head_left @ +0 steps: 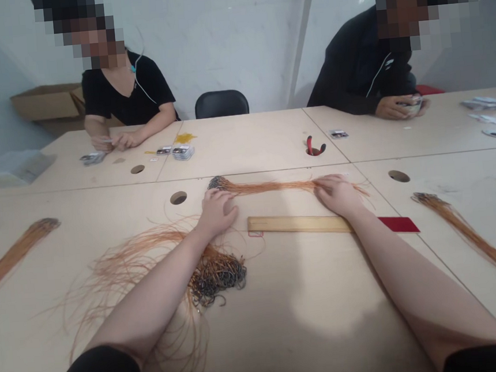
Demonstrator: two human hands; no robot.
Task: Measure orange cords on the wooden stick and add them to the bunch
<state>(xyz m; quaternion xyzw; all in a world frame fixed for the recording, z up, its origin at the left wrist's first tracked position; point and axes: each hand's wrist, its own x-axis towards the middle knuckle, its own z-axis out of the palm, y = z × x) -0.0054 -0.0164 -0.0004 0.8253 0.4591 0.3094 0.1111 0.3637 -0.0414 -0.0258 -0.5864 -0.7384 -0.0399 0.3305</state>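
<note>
We record pale wood work tables (287, 333), joined together and pierced with round holes. Across them sit two co-workers in black, a first co-worker (126, 89) at left and a second co-worker (362, 72) at right, each with both hands on small items.

On our table lie a tangled heap of orange cords (215, 276) with dark looped ends, under our left forearm, and two loose orange bundles (15, 255) (469, 236) out to either side.

Directly ahead, a straightened bundle of orange cords (269, 187) runs across the table. Our left hand (218, 212) lies open, palm down, at its dark-ended part; our right hand (338, 195) lies open, palm down, on the cords. Neither closes.

Just nearer sits a wooden ruler (299, 224), with a red card (399, 225) beyond our right forearm. Red-handled pliers (315, 147) stand in a far hole.
</note>
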